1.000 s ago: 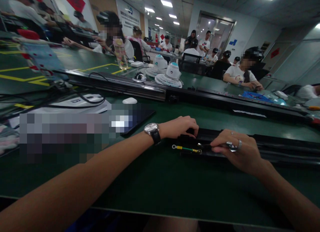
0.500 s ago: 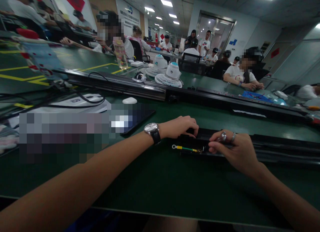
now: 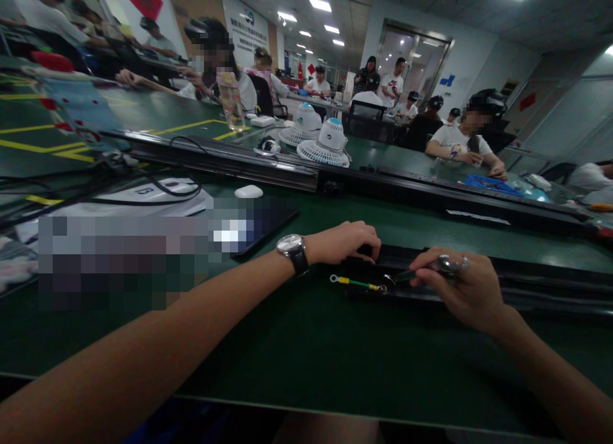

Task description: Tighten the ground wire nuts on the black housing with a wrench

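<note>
While my right hand (image 3: 464,284) pinches a tool (image 3: 405,276), seemingly fastening the cable (image 3: 359,283), the next move wants alignment; my left hand (image 3: 342,241) grips unclearly.

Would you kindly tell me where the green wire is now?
In the head view, the green wire lies just right of centre, below the left hand, left of the right hand.

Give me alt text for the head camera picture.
A person's left hand touches a long black part on a green table, while the right hand holds a slim object near a green wire. Two white fans sit farther back.
</note>
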`<state>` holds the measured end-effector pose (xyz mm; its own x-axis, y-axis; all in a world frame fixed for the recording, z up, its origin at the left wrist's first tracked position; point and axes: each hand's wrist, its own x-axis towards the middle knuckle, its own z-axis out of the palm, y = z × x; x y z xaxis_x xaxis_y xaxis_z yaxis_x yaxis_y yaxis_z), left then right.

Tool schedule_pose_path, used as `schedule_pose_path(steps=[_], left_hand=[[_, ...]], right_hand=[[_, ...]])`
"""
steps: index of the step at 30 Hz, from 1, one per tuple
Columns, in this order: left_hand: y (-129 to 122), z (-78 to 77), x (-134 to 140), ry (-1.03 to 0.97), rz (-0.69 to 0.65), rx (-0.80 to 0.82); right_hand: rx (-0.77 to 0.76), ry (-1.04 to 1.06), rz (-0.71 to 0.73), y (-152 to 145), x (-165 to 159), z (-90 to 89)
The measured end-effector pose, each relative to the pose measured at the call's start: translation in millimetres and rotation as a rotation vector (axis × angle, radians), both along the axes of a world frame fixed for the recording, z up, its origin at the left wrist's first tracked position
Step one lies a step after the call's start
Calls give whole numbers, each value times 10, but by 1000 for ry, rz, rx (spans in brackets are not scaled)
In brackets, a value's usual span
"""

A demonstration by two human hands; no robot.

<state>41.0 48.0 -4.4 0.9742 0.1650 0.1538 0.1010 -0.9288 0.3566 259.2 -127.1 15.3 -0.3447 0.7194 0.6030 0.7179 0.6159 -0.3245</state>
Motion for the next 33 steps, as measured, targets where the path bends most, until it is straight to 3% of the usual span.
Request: schedule_pose_path(steps=[11,20,26,33], left_hand=[[11,-15,-5,-15,-5,-4],[31,-46,9,-25,-12,-4],[7,-27,3,-15,-3,-3],[-3,-5,-1,3,-5,4]], right_hand=[[-164,176,-115,-4,-158,-64],[-141,151,-128,22,-211,-91],[-1,-108,81,12,-30,8],[6,12,-53,-12,9,13]])
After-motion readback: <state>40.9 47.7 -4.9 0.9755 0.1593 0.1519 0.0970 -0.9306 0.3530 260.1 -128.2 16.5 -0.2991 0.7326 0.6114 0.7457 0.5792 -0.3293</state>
